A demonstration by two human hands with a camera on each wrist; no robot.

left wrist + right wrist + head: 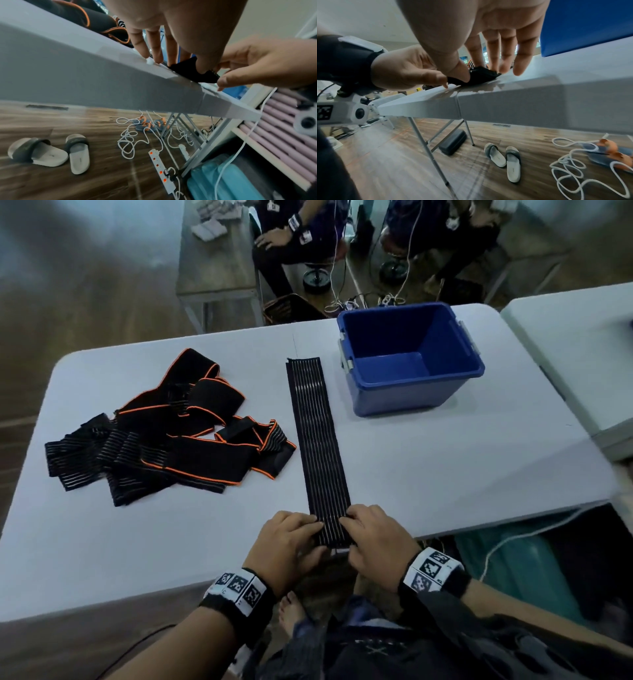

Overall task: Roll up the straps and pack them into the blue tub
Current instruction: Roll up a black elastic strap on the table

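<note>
A long black strap with thin pale stripes (318,440) lies flat on the white table (445,467), running from its near edge towards the blue tub (394,402). My left hand (301,532) and right hand (363,529) pinch the strap's near end from either side, thumbs under it and fingers on top. The left wrist view shows that black end (188,69) bunched under my left thumb at the table edge (85,75). From the right wrist, the same end (481,75) sits under my right thumb. The tub (587,27) stands open, with nothing visible inside.
A loose pile of black straps, some with orange edging (171,433), lies at the table's left. Another white table (575,344) stands to the right. People sit behind the far edge. On the floor below are slippers (51,151), white cables (130,140) and a power strip (161,171).
</note>
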